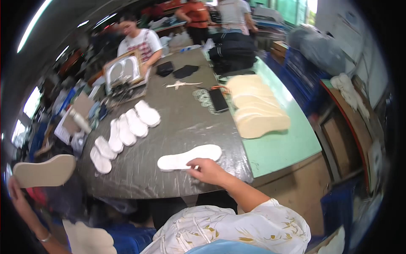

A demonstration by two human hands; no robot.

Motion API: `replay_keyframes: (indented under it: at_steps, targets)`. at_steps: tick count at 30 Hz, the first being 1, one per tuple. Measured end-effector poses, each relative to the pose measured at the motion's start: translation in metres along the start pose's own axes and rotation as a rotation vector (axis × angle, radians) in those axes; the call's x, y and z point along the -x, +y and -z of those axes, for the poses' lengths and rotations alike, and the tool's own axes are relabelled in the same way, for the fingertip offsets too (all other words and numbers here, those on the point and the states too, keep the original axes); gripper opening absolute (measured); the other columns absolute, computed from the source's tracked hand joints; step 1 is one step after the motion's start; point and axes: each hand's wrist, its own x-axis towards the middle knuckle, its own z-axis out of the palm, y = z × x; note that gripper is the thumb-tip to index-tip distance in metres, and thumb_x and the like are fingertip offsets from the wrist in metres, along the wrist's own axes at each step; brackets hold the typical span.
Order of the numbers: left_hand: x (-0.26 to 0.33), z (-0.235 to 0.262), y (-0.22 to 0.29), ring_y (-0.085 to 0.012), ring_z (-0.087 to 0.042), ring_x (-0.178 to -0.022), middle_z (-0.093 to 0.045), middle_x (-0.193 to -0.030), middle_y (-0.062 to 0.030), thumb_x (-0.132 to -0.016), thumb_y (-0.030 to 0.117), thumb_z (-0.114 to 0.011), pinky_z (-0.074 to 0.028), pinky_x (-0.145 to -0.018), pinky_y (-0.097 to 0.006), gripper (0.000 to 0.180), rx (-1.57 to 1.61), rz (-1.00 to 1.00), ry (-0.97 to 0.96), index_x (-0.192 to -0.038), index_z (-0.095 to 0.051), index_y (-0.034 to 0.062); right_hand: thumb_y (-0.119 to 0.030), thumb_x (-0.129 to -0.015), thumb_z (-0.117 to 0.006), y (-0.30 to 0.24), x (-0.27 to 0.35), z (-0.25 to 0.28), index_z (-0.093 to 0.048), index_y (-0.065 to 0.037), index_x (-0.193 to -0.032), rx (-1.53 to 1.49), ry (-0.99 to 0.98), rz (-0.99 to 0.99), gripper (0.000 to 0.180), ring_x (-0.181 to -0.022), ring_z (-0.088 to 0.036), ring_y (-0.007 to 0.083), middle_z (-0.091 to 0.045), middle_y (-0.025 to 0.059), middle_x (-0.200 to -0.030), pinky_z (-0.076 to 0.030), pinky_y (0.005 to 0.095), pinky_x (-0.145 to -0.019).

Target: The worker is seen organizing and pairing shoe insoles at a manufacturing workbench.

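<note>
Far out at the left, my left hand [17, 192] grips a beige insole [44, 171] by its end, raised beside the table. My right hand [207, 171] reaches over the table's near part, its bent thumb and fingers closed at the near edge of a white insole [177, 161]. That insole lies flat and may be a stack; I cannot tell. To its left, several white insoles [127, 129] lie overlapping in a slanting row. A fanned pile of cream insoles [258, 106] rests on the right side, over the green board.
The dark table [177, 122] joins a green board [283, 156]. A phone [218, 100], a coil of cord [203, 100] and black pieces [185, 71] lie farther back. Across the table a person [141, 42] handles a framed screen [123, 70]. More beige insoles [89, 239] sit at lower left.
</note>
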Motion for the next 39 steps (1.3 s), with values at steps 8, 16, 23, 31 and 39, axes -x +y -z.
replay_keyframes:
  at_steps: [8,16,23,31,39]
  targets:
    - [0.114,-0.205,0.250,-0.0025,-0.043,-0.064,-0.054,-0.082,0.0039,-0.100,0.016,-0.055,-0.034,-0.057,-0.018,0.015,0.888,0.213,-0.566,-0.094,-0.063,0.0043,-0.019,-0.092,-0.065,0.004,0.035,0.022,-0.025,-0.003,-0.150,-0.602,0.066,-0.127,0.072,-0.086,-0.065,0.0140,-0.050,0.0146,-0.139,-0.052,0.0275,-0.073]
    - [0.162,-0.266,0.306,-0.0052,-0.049,-0.063,-0.057,-0.102,-0.0080,-0.098,0.012,-0.057,-0.039,-0.053,-0.019,0.015,1.088,0.077,-0.716,-0.093,-0.062,-0.0014,-0.008,-0.096,-0.056,0.033,0.060,0.047,-0.036,-0.002,-0.144,-0.962,0.179,-0.160,0.053,-0.101,-0.063,0.0166,-0.054,0.0142,-0.132,-0.054,0.0287,-0.080]
    - [0.173,-0.290,0.302,-0.0065,-0.051,-0.067,-0.056,-0.110,-0.0097,-0.099,0.016,-0.057,-0.040,-0.054,-0.020,0.017,1.156,0.175,-0.761,-0.095,-0.062,-0.0005,-0.009,-0.093,-0.063,0.051,0.051,0.045,-0.055,-0.003,-0.121,-0.941,0.333,-0.205,0.030,-0.088,-0.063,0.0096,-0.065,0.0039,-0.097,-0.052,0.0251,-0.076]
    - [0.198,-0.300,0.257,-0.0060,-0.052,-0.068,-0.060,-0.092,-0.0031,-0.102,0.015,-0.049,-0.041,-0.055,-0.020,0.019,1.230,0.580,-0.764,-0.101,-0.060,0.0001,-0.008,-0.092,-0.065,0.043,0.049,0.041,-0.061,0.000,-0.113,-1.086,0.373,-0.319,0.023,-0.088,-0.065,0.0126,-0.067,0.0058,-0.099,-0.054,0.0257,-0.075]
    - [0.225,-0.297,0.222,-0.0075,-0.055,-0.073,-0.063,-0.092,-0.0020,-0.093,0.004,-0.060,-0.044,-0.060,-0.022,0.011,1.125,0.700,-0.811,-0.104,-0.062,0.0020,-0.016,-0.092,-0.068,0.044,0.052,0.032,-0.065,-0.001,-0.105,-0.939,0.380,-0.371,0.020,-0.076,-0.063,0.0085,-0.067,0.0030,-0.087,-0.051,0.0219,-0.069]
